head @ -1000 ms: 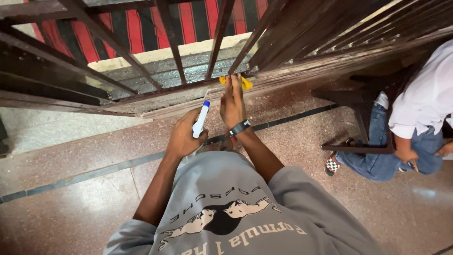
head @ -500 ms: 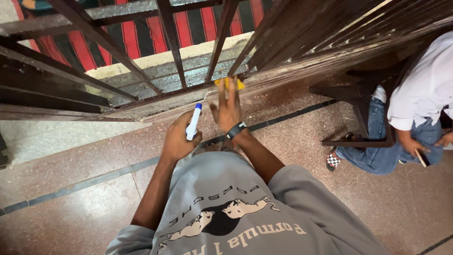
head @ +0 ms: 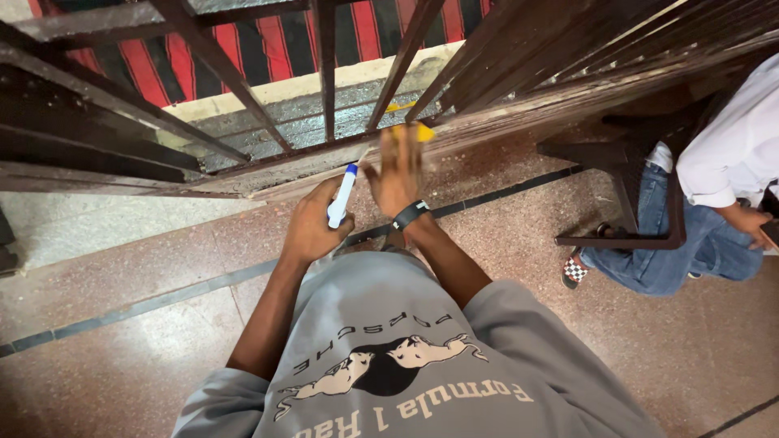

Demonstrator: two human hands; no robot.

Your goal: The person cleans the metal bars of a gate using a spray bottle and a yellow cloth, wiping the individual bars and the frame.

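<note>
yellow cloth sits pressed on the lower rail of the dark metal grille, near the foot of a slanted bar, roughly mid-length of the rail as seen here

right hand lies flat over the cloth, fingers spread and blurred; it pushes the cloth against the rail rather than closing round it. black watch on that wrist

left hand is closed around a white spray bottle with blue cap, nozzle end tilted up toward the rail, just left of the right hand, not touching the cloth

to do the wipe well, my read: keep the palm flat so the cloth wraps the rail's top edge, work along the rail's length, go round each bar foot where grime looks to collect, keep the bottle aimed at the rail and clear of the wiping hand

beyond: red-and-black striped fabric behind the bars, speckled stone floor below, second person in white shirt and jeans seated at the right edge by a dark bench frame, well apart
</note>
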